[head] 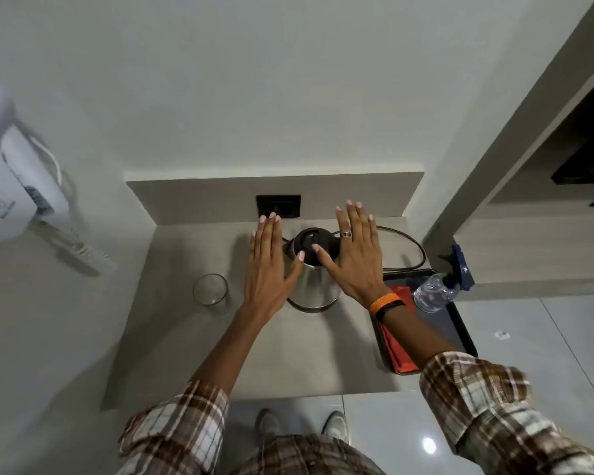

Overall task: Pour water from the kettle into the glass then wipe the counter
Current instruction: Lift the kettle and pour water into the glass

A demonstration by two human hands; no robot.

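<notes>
A steel kettle [314,286] with a black lid stands in the middle of the grey counter [288,354]. To its left sits a clear empty-looking glass [210,289]. My left hand [266,265] hovers flat just left of the kettle, fingers spread, thumb over its body. My right hand [355,255] is flat on the kettle's right side, thumb over the lid; it wears a ring and an orange wristband. Neither hand holds anything. A red cloth [396,351] lies in the black tray [460,323], partly under my right forearm.
A clear spray bottle [436,293] with a blue trigger lies in the tray at the counter's right edge. The kettle's black cord [412,245] runs along the back to a wall socket [278,205]. A white wall-mounted hair dryer [11,186] hangs at left.
</notes>
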